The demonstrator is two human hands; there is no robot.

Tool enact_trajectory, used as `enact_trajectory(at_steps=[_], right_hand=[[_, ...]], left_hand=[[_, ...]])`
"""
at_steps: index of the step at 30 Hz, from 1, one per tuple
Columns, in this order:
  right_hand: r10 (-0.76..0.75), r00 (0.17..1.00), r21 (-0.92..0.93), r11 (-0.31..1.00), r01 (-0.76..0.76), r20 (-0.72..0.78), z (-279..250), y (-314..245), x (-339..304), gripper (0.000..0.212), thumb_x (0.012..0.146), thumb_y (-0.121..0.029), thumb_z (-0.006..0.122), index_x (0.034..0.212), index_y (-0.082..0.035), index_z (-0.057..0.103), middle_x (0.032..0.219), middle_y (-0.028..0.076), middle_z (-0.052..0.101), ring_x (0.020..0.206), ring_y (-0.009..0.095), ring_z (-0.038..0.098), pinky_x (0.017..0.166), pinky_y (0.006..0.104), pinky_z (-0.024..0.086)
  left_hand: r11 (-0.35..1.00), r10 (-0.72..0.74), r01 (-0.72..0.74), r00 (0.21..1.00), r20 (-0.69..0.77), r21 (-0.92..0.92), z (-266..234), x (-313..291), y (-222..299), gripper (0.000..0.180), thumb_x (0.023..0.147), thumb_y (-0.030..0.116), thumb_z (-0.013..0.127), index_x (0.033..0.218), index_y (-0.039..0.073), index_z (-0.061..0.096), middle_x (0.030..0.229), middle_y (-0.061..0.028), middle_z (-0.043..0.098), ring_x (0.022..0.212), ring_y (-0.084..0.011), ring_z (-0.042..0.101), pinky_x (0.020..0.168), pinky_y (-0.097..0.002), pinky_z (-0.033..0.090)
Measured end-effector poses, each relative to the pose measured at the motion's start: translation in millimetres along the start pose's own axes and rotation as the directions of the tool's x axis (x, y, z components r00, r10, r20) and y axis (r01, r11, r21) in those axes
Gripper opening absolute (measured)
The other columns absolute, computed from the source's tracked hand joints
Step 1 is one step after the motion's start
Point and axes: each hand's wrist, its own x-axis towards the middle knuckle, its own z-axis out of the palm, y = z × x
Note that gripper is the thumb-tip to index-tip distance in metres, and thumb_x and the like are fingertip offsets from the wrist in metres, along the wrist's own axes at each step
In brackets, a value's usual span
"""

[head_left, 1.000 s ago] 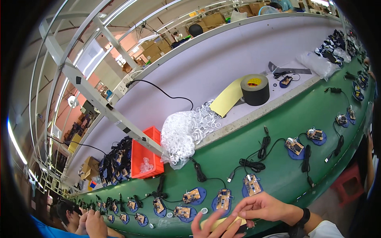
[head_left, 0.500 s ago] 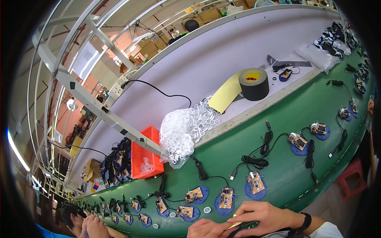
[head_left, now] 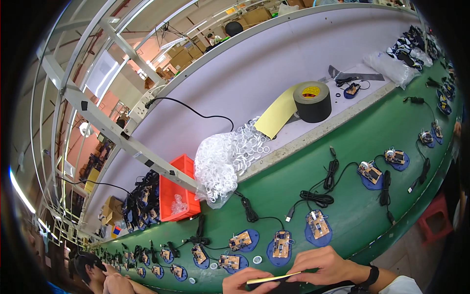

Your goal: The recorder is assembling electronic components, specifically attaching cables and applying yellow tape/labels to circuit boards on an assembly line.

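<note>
Near the lower edge, a thin piece of yellow-backed tape is stretched between my two hands, its underside dark. My left hand pinches one end, and my right hand has its fingers closed on the other, with a black band around that wrist. Just beyond my hands are blue mouse bases with tan circuit boards. A small white ring rests on the green belt near my left hand. Up on the shelf stands a large roll of black tape with its yellow backing pulled out leftward.
A curved green conveyor belt carries several more boards and coiled black cables. Beside it are a bag of white rings, a red bin and a grey metal post. A co-worker's arm shows at lower left.
My hands have moved apart, and more of the yellow strip shows between them. The boards and belt appear slightly shifted in view. The co-worker's hands have lowered.
</note>
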Motion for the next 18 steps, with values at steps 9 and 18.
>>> enact_trajectory(at_steps=[9, 18], right_hand=[[0.134, 0.991, 0.096, 0.986, -0.134, 0.006, 2, 7, 1, 0.026, 0.086, -0.002, 0.088, 0.110, 0.004, 0.081, 0.084, 0.011, 0.076, 0.073, 0.018, 0.070, 0.064, 0.0303, 0.053], [0.046, 0.998, -0.098, 0.994, -0.050, -0.042, -8, 4, -4, 0.028, 0.085, -0.002, 0.088, 0.112, 0.002, 0.081, 0.086, 0.010, 0.077, 0.076, 0.019, 0.072, 0.068, 0.0295, 0.056]], left_hand=[[0.885, -0.039, 0.040, 0.999, 0.010, -0.463, 8, -1, -42, 0.012, 0.085, -0.011, 0.080, 0.094, -0.004, 0.077, 0.088, -0.0071, 0.073, 0.081, -0.0134, 0.067, 0.074, -0.0278, 0.054], [0.970, -0.004, 0.011, 1.000, 0.030, -0.244, 19, -7, -61, 0.008, 0.085, -0.014, 0.079, 0.091, -0.008, 0.078, 0.088, -0.0104, 0.076, 0.081, -0.0176, 0.070, 0.073, -0.0304, 0.055]])
